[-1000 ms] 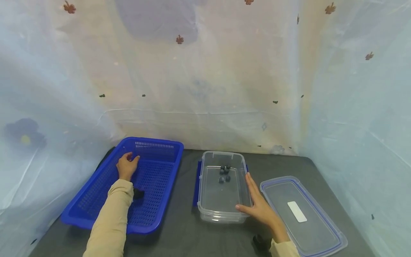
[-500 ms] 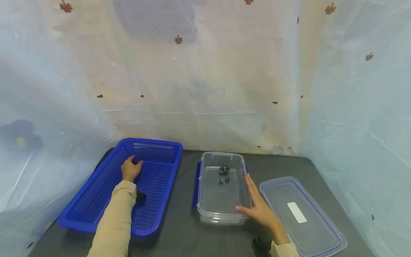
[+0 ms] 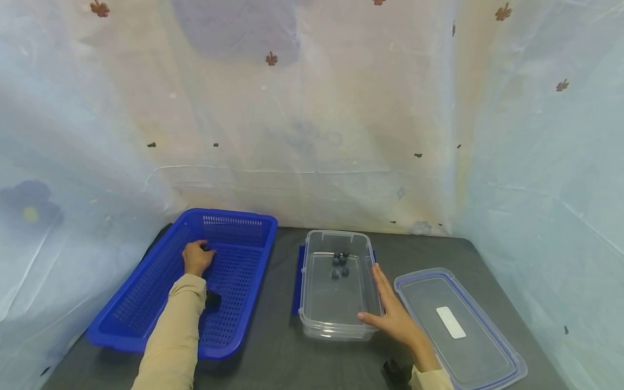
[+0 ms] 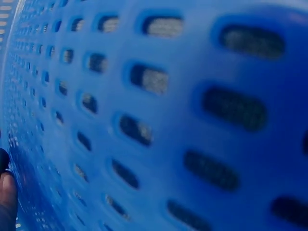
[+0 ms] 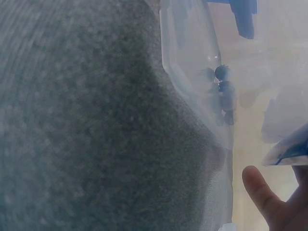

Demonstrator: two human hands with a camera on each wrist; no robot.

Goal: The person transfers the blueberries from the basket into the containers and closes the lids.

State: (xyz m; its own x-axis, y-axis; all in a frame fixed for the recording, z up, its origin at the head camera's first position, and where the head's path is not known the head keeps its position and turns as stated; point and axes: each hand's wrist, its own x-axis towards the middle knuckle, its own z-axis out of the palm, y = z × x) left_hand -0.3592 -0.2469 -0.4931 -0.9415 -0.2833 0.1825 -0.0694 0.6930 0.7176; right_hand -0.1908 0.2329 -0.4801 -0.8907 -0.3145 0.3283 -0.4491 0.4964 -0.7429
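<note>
My left hand (image 3: 197, 258) is inside the blue perforated basket (image 3: 234, 349), near its far left corner. Its thumb and fingers pinch a small dark blueberry (image 4: 4, 160), glimpsed at the edge of the left wrist view beside a fingertip. Most of that hand is out of the wrist frame. My right hand (image 3: 397, 317) rests along the right side of the clear plastic container (image 3: 336, 330), fingers straight and thumb over the near right rim. Several blueberries (image 3: 341, 259) lie in the container toward its far end; the right wrist view shows them through the wall.
A clear lid (image 3: 480, 346) with a blue seal and white label lies right of the container. Blue flaps (image 3: 299, 281) hang at the container's sides. A grey cloth covers the table (image 3: 273, 352), and a patterned plastic sheet (image 3: 312, 135) stands behind it.
My left hand has moved slightly right and then down into the basket, and its fingers have closed on a dark blueberry. My right hand stays at the container.
</note>
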